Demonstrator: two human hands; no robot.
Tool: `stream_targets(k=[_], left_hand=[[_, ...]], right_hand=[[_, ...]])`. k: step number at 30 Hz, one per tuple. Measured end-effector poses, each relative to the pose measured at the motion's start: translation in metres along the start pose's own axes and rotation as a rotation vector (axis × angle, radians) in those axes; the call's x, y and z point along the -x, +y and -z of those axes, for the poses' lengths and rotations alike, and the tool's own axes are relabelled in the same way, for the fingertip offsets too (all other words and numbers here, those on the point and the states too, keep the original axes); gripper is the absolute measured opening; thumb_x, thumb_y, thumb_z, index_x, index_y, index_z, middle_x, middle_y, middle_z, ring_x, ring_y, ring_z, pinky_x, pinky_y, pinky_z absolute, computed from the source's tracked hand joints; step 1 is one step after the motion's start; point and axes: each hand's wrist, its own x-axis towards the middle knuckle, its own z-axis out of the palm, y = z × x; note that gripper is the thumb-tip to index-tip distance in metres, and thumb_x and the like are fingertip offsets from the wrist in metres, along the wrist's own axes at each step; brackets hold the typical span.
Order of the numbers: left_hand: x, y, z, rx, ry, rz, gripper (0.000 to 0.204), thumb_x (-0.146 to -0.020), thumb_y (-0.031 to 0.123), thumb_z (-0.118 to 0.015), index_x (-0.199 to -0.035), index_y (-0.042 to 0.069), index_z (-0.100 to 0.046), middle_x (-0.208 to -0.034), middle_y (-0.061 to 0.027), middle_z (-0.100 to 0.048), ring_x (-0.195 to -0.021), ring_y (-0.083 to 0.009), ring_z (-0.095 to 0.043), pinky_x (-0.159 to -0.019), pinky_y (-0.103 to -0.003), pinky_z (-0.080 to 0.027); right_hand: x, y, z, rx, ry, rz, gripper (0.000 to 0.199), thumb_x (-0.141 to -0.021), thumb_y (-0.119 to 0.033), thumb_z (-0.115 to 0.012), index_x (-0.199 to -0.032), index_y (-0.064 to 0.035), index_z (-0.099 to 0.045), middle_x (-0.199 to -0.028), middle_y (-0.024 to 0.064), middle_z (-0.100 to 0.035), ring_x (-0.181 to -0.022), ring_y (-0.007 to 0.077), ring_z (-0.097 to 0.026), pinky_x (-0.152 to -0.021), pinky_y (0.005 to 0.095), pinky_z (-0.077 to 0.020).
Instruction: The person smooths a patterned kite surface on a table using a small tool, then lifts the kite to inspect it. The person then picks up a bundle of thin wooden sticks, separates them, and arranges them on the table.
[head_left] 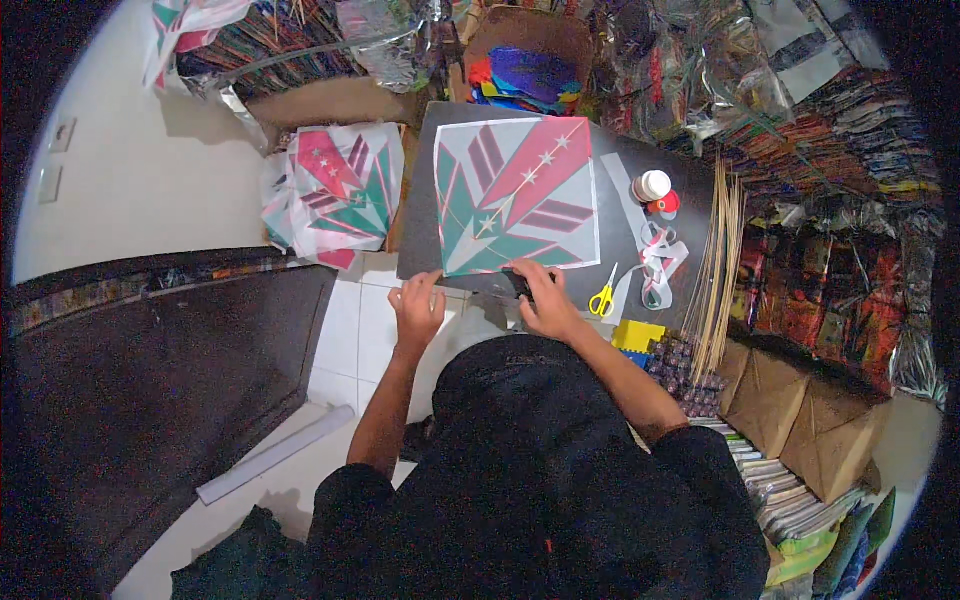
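Observation:
A square kite sheet (561,222) in grey, red and green with white stars lies on a dark board (425,190). Along its diagonal, from the near left corner to the far right one, runs a thin pale line that looks like a bamboo stick. My left hand (418,312) is closed, its fingertips pinched at the sheet's near left corner. My right hand (546,302) rests over the near edge, right of the middle, with its fingers apart and their tips on the sheet. What lies under the right palm is hidden.
Yellow-handled scissors (602,300), paper scraps (660,268) and a white-lidded jar (652,186) lie to the right, before long bamboo sticks (718,270). More printed kite sheets (340,190) fill a box at left. Packed goods (840,160) crowd the far and right sides.

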Motion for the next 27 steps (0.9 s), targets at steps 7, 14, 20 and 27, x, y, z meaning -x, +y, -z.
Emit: stream_targets(k=[7, 14, 20, 27], left_hand=[[-0.025, 0.007, -0.007, 0.028, -0.057, 0.114, 0.053, -0.089, 0.018, -0.075, -0.140, 0.017, -0.062, -0.113, -0.0017, -0.070, -0.110, -0.0254, -0.065, -0.105, -0.051, -0.035], [-0.026, 0.011, -0.005, -0.061, -0.030, -0.020, 0.038, -0.090, 0.015, -0.073, -0.128, 0.017, -0.068, -0.111, -0.0007, -0.070, -0.110, -0.0248, -0.065, -0.103, -0.051, -0.035], [-0.024, 0.005, -0.004, -0.143, -0.065, -0.187, 0.026, -0.091, 0.016, -0.072, -0.117, 0.016, -0.072, -0.113, -0.0004, -0.069, -0.113, -0.0247, -0.063, -0.104, -0.052, -0.036], [-0.028, 0.021, 0.006, -0.126, 0.007, -0.314, 0.031, -0.085, 0.014, -0.075, -0.116, 0.015, -0.073, -0.115, -0.0034, -0.068, -0.111, -0.0235, -0.064, -0.100, -0.051, -0.040]], right_hand=[[-0.002, -0.002, 0.001, -0.038, 0.029, 0.017, 0.069, -0.089, -0.009, -0.064, -0.155, -0.0072, -0.044, -0.153, 0.0198, -0.049, -0.146, 0.0363, -0.044, -0.118, 0.0527, -0.0301], [0.002, -0.007, -0.004, 0.002, 0.104, 0.058, 0.068, -0.088, -0.008, -0.064, -0.153, -0.0066, -0.045, -0.150, 0.0186, -0.051, -0.144, 0.0370, -0.046, -0.117, 0.0515, -0.0311], [0.015, -0.004, -0.007, 0.026, 0.193, 0.033, 0.065, -0.086, -0.007, -0.064, -0.150, -0.0055, -0.049, -0.145, 0.0178, -0.055, -0.141, 0.0367, -0.049, -0.117, 0.0498, -0.0316], [0.034, 0.006, -0.002, 0.056, 0.255, -0.035, 0.066, -0.086, -0.010, -0.064, -0.150, -0.0071, -0.049, -0.146, 0.0167, -0.056, -0.139, 0.0347, -0.050, -0.117, 0.0503, -0.0314]])
